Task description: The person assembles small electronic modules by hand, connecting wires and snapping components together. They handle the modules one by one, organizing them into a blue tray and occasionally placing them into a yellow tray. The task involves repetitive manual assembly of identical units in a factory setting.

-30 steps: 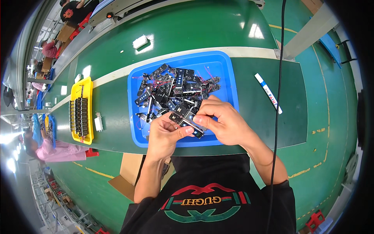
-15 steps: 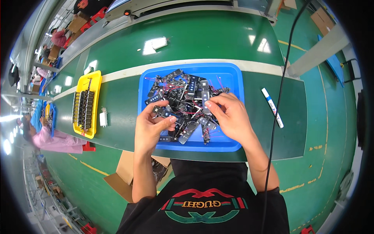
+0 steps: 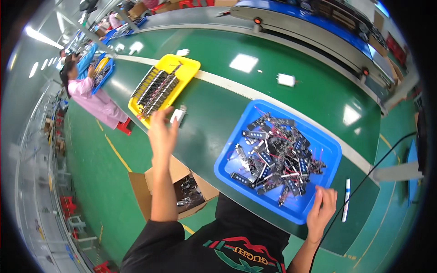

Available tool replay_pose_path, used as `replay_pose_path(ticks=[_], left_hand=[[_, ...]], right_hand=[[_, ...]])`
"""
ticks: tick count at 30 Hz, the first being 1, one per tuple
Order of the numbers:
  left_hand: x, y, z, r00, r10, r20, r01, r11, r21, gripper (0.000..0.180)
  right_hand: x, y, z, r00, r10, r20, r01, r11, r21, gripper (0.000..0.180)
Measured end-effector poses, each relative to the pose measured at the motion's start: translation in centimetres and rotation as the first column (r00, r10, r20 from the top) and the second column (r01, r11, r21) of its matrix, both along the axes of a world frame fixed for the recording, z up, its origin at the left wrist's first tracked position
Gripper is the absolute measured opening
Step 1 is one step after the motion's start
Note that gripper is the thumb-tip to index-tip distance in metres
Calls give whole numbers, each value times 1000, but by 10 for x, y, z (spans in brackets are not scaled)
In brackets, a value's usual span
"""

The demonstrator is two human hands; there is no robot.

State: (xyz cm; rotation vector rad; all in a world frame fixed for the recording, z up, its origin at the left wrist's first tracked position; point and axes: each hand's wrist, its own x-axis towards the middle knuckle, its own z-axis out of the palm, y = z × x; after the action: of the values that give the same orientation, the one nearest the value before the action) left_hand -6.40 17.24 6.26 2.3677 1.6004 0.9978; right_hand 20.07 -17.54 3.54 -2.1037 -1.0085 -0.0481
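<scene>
My left hand (image 3: 163, 136) is stretched out at the near edge of a yellow tray (image 3: 187, 68), its thumb apart from its fingers and nothing visible between them. Inside that tray lie stacked rows of black strip-like modules (image 3: 157, 88). A small white block-shaped part (image 3: 178, 115) lies on the table just beyond my left thumb. At the right rim of a blue tray (image 3: 223, 166), my right hand (image 3: 322, 207) hovers with loosely bent fingers, and no object shows in it. The blue tray bears a loose heap of black modules (image 3: 266, 158) with pale dots and thin red wires.
A white marker with a blue band (image 3: 346, 200) lies right of the blue tray, near a hanging black cable (image 3: 359, 187). Another white part (image 3: 286, 80) rests farther back. An open cardboard box (image 3: 207, 191) stands below the table edge. A person in pink (image 3: 93, 98) sits at far left.
My view has swung left. My left hand has left the blue tray for the yellow one, and the black module it held no longer shows. My right hand has drawn back to the blue tray's rim.
</scene>
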Motion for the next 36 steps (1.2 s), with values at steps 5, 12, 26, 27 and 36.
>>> replay_pose_path(ticks=[5, 12, 26, 27, 36], left_hand=[[-69, 90, -10, 927, 187, -323, -82, 946, 313, 36], [-70, 130, -20, 970, 75, -230, -77, 997, 1, 24], [-92, 134, 17, 473, 279, 836, 463, 728, -505, 15], [-94, 124, 22, 509, 207, 836, 500, 720, -482, 15], [12, -90, 31, 608, -146, 780, 726, 501, -472, 19]], right_hand=[[-8, -6, -22, 988, 42, 146, -41, 999, -13, 14], [-4, -7, -22, 991, 57, 121, -53, 998, -33, 13], [-9, -2, -18, 992, 91, 86, -94, 995, 22, 11], [-10, -1, -17, 993, 63, 99, -68, 997, 47, 10], [1, 29, 68, 971, 237, 33, -236, 928, 288, 25]])
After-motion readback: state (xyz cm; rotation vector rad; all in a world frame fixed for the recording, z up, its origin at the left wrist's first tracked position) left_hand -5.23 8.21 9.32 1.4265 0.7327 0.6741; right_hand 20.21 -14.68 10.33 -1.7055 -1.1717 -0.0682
